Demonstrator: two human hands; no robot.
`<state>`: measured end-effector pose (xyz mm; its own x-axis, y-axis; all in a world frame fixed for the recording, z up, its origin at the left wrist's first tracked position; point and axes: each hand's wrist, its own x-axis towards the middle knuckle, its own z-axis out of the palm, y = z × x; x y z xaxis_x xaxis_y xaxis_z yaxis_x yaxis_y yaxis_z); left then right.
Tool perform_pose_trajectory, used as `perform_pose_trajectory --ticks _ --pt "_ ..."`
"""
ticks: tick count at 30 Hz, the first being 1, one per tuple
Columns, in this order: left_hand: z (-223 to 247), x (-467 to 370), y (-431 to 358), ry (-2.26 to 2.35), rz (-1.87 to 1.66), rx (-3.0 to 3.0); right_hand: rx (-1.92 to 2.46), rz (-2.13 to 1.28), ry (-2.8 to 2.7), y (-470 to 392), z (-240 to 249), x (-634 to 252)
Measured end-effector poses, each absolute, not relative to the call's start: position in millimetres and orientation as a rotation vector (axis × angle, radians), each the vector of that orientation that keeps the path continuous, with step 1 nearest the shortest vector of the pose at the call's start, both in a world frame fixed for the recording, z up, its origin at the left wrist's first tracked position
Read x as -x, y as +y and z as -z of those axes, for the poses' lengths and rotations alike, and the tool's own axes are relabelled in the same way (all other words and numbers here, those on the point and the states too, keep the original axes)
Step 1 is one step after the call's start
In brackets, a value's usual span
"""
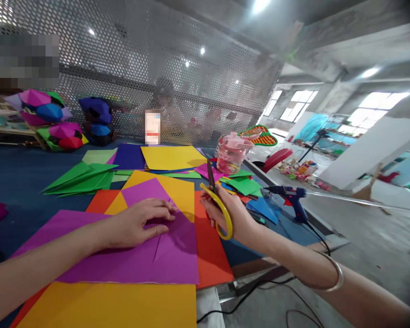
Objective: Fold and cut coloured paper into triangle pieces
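My left hand point(136, 222) lies on a purple sheet point(123, 269), its thumb apart from its slightly bent fingers. Under and beside the fingertips is a folded or cut purple piece point(177, 234) with a pointed corner; its exact shape is partly hidden. To the right, my right hand point(234, 214) is closed around yellow-handled scissors point(224, 223). Their dark blades point up and away from me, off the sheet. Yellow-orange sheets point(157, 305) and an orange-red sheet point(212, 255) lie beneath the purple one.
Green pieces point(85, 178) and a yellow sheet point(174, 157) lie farther back. A pink-lidded jar point(230, 155) stands at back right. At the table's right edge rests a blue glue gun point(295, 200) with its cord hanging down. Faceted colourful paper shapes point(54, 118) sit at back left.
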<state>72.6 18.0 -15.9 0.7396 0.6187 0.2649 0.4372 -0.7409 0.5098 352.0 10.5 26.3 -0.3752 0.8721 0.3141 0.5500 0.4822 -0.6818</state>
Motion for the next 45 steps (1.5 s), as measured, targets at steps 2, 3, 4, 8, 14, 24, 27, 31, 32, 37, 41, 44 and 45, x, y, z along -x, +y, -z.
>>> perform_pose_trajectory --ticks 2,3,4,8,14,24,27,31,32,37,41,44,45 --pt "15.5 -72.3 17.6 0.798 -0.605 -2.520 1.243 -0.455 -2.033 14.3 -43.4 -370.7" --pt "15.8 -72.0 17.7 0.802 -0.610 -2.518 1.278 -0.367 -2.026 17.9 -51.5 -382.4" --pt "16.3 -71.6 17.8 0.809 -0.611 -2.515 1.395 -0.133 -2.066 22.5 -58.3 -395.2" --pt "18.0 -71.0 18.5 0.828 -0.613 -2.496 1.832 0.270 -2.128 44.3 -62.0 -446.4" --pt "16.3 -71.5 17.4 0.839 -0.609 -2.484 1.848 0.286 -2.208 51.7 -35.8 -478.2" --pt "13.2 -72.2 17.2 0.852 -0.588 -2.488 1.581 0.194 -2.508 2.7 -19.1 -443.7" --pt "13.5 -72.3 17.1 0.834 -0.617 -2.497 1.605 0.210 -2.494 9.2 -19.4 -434.0" --pt "14.3 -71.8 16.8 0.828 -0.634 -2.499 1.707 0.274 -2.381 32.3 -31.7 -416.6" --pt "14.3 -71.7 16.7 0.826 -0.633 -2.500 1.737 0.287 -2.358 39.6 -33.9 -411.6" --pt "14.1 -71.8 16.6 0.824 -0.629 -2.510 1.884 0.330 -2.294 69.6 -32.7 -385.0" --pt "13.6 -72.2 15.8 0.826 -0.636 -2.510 1.795 0.347 -2.366 67.1 -39.1 -356.3" --pt "11.6 -73.1 14.3 0.819 -0.649 -2.510 1.586 0.233 -2.524 54.8 -49.1 -326.4" --pt "10.7 -73.6 13.6 0.816 -0.651 -2.514 1.518 0.165 -2.582 51.5 -50.5 -316.1"
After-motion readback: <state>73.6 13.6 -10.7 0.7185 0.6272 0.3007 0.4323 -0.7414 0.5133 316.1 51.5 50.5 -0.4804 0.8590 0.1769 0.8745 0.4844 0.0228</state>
